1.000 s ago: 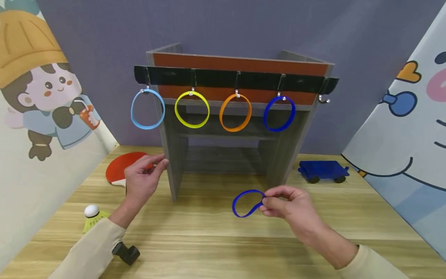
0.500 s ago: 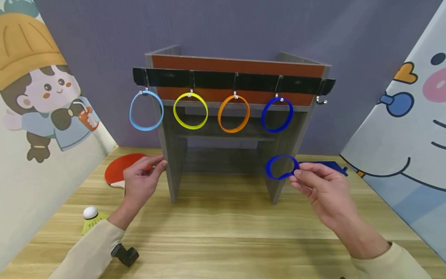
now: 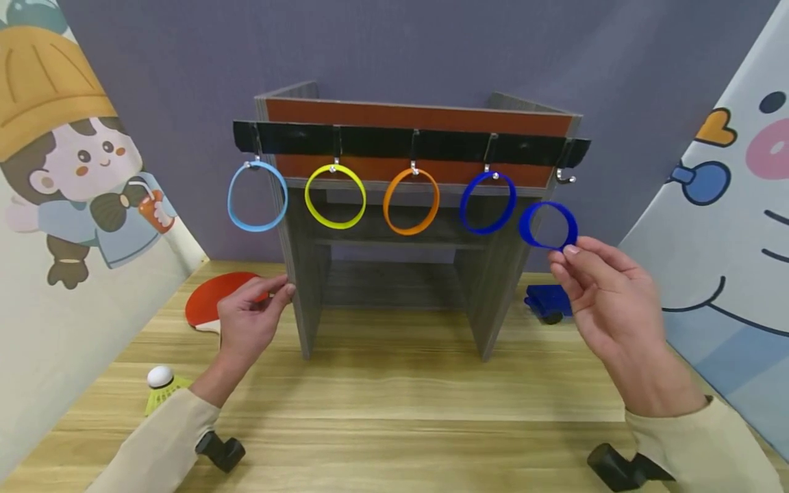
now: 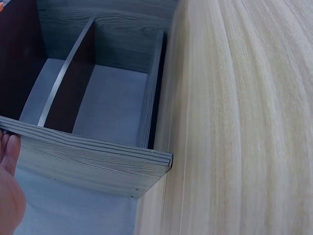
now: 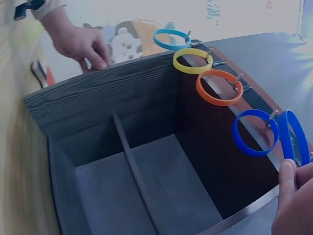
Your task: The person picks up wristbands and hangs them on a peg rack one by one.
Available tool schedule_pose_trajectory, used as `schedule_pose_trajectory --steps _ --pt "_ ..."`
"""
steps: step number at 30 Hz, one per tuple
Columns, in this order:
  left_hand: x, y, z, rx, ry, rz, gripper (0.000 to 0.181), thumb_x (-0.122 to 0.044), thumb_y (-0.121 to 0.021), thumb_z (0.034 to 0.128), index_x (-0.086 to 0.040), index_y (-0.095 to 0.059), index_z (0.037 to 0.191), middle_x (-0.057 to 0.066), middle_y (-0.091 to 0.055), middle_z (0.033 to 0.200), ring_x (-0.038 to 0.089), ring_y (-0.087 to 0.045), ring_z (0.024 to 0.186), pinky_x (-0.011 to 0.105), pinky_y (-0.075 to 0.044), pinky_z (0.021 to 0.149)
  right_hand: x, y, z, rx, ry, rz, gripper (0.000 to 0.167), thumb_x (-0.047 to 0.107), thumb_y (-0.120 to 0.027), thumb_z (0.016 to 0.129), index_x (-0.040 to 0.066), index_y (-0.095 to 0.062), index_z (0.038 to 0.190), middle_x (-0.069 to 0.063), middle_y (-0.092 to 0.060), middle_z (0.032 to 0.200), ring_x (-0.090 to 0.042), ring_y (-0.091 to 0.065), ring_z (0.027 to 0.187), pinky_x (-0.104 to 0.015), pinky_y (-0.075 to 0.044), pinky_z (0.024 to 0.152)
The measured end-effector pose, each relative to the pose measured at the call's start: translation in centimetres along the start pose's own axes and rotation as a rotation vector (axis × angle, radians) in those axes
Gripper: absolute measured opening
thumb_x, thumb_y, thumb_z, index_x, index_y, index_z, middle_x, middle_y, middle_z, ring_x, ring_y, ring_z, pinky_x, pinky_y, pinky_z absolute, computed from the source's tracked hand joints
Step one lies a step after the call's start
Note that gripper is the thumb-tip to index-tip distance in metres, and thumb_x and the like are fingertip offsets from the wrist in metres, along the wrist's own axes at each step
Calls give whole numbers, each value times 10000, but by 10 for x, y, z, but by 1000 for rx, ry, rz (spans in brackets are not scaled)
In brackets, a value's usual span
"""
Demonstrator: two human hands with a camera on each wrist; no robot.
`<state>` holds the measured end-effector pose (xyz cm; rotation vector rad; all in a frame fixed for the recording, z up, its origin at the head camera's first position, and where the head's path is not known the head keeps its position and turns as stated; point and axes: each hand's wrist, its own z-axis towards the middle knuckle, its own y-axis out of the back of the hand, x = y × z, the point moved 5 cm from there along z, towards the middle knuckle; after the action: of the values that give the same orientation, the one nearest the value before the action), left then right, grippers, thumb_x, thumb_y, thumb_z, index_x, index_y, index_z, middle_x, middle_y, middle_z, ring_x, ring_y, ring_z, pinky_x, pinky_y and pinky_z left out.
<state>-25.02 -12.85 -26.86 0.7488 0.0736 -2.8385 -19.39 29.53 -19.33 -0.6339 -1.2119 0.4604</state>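
My right hand (image 3: 616, 308) pinches the lower edge of a dark blue silicone wristband (image 3: 524, 226) between thumb and fingers. That band is held up just below the bare hook (image 3: 566, 178) at the right end of the black rail. On the other hooks hang a light blue wristband (image 3: 231, 198), a yellow wristband (image 3: 308, 198), an orange wristband (image 3: 388, 205) and another dark blue wristband (image 3: 464, 204). My left hand (image 3: 249, 322) grips the front edge of the grey wooden shelf's left panel (image 3: 302, 301); in the left wrist view its fingers (image 4: 11, 149) are partly cut off.
A red table tennis bat (image 3: 212, 294) lies left of the shelf, behind my left hand. Nearer on the table stands a shuttlecock (image 3: 161, 387). Right of the shelf is a blue toy cart (image 3: 545, 301), partly covered by my right hand. Printed walls stand at both sides.
My right hand has lifted the dark blue wristband from low in front of the shelf, up and rightward to the bare hook. The left hand has stayed at the panel.
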Motion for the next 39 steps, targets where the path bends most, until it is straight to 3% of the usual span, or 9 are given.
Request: schedule_pose_trajectory --steps 4,9,25,39 --pt "-8 -1 1 -1 -3 -15 244 280 -668 678 169 -679 895 231 -610 718 106 -650 633 139 -507 591 5 -1 5 -57 15 37 232 -109 -637 844 -43 -632 1066 -170 -656 991 -286 -683 868 -324 -522 778" --pt "-10 -2 2 -2 -12 -3 240 278 -672 675 167 -681 888 229 -606 706 109 -645 622 134 -499 577 10 -5 10 -64 29 85 242 -130 -636 834 -47 -620 1061 -181 -646 994 -299 -682 862 -329 -527 773" --pt "-10 -2 2 2 -15 22 249 280 -677 669 166 -682 890 233 -609 716 62 -641 639 132 -496 575 14 -5 23 -136 49 75 352 -98 -701 795 -17 -616 1127 -159 -650 1042 -279 -672 922 -298 -529 768" --pt "-8 -1 1 5 -19 21 269 280 -680 666 153 -688 902 223 -614 724 71 -645 647 139 -502 586 7 -2 31 -145 38 11 378 -76 -729 776 -3 -618 1129 -141 -626 1078 -265 -667 939 -288 -525 776"
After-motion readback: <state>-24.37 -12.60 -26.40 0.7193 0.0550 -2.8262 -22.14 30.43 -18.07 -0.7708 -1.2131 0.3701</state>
